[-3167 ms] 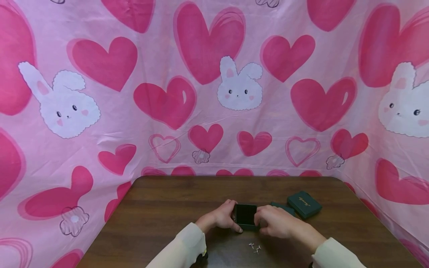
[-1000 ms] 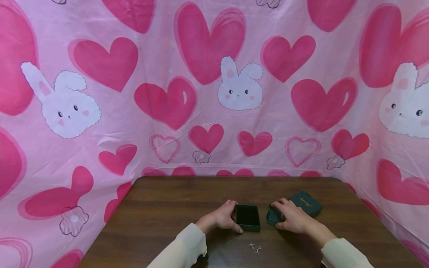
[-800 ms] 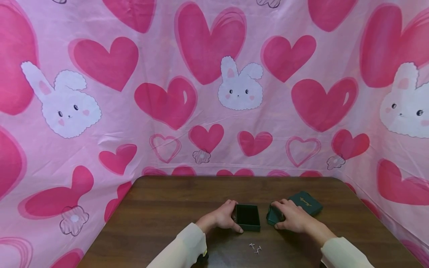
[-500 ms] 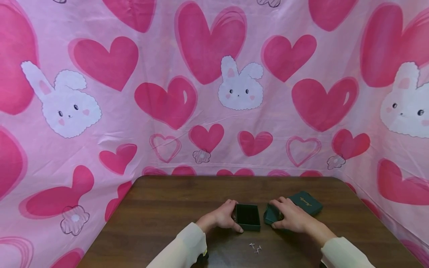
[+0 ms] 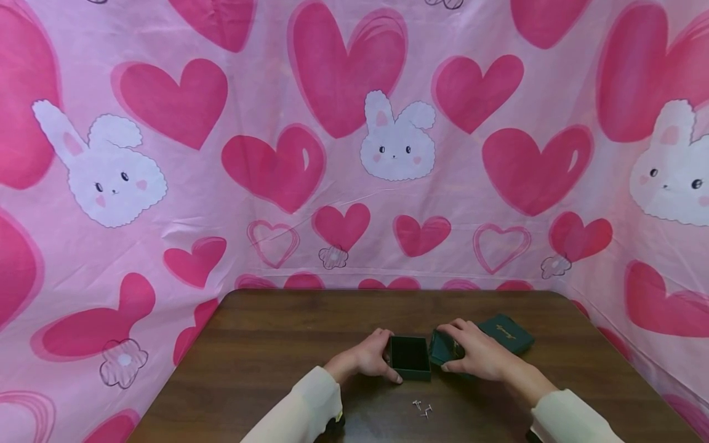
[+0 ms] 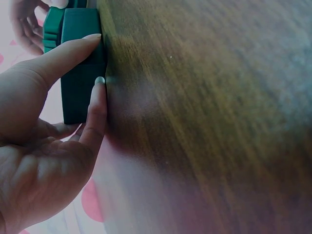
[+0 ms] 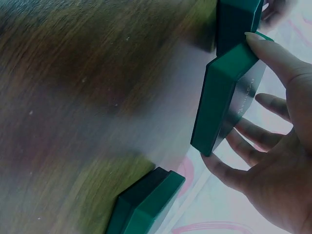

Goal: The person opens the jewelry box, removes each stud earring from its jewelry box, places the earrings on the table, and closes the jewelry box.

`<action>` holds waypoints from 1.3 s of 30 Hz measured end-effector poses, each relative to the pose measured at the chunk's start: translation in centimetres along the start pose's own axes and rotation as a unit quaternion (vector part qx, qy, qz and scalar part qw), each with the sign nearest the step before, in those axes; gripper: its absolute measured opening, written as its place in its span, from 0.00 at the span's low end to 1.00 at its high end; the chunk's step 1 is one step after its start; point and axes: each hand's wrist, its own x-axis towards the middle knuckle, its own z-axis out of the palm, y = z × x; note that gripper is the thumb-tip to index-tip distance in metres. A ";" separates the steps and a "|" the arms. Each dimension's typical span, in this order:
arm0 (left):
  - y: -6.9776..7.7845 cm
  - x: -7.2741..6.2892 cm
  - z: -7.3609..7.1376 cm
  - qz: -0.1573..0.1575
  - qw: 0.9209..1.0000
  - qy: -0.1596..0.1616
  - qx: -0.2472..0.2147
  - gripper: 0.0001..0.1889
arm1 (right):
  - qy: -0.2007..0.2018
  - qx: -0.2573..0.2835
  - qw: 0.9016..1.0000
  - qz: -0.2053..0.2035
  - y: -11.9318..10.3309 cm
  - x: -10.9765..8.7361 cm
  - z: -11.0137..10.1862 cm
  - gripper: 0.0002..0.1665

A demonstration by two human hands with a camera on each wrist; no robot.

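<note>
My left hand (image 5: 370,358) holds a dark green jewelry box base (image 5: 415,375) by its left side, thumb at the front and fingers behind. The base stands open side up, its inside dark; no contents can be made out. In the left wrist view thumb and fingers grip the box wall (image 6: 78,97). My right hand (image 5: 477,352) grips the green lid (image 5: 441,348) between thumb and fingertips, right beside the base. Seen from the right wrist, the lid (image 7: 217,92) is tilted, with small lettering on its top.
A second green box (image 5: 506,334) with gold lettering, its lid on, lies behind my right hand. Several small silver pin-like pieces (image 5: 418,404) lie on the brown wooden table (image 5: 277,320) in front of the base. A pink heart-patterned cloth (image 5: 343,184) hangs behind and at the sides.
My right hand has left the base's right edge, taken hold of the lid and brought it leftward up to the base. My left hand has stayed in place.
</note>
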 end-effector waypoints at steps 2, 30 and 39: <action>0.0 0.1 0.0 -0.001 1.000 -0.001 0.002 0.36 | -0.001 0.006 1.000 -0.001 -0.1 0.0 0.0 0.46; 0.2 0.1 0.0 -0.004 1.000 0.004 0.007 0.34 | -0.035 0.027 0.998 -0.054 -2.2 1.9 1.0 0.43; 0.2 0.0 0.0 -0.001 1.000 -0.001 0.005 0.35 | -0.045 0.028 0.997 -0.059 -3.0 2.7 1.1 0.41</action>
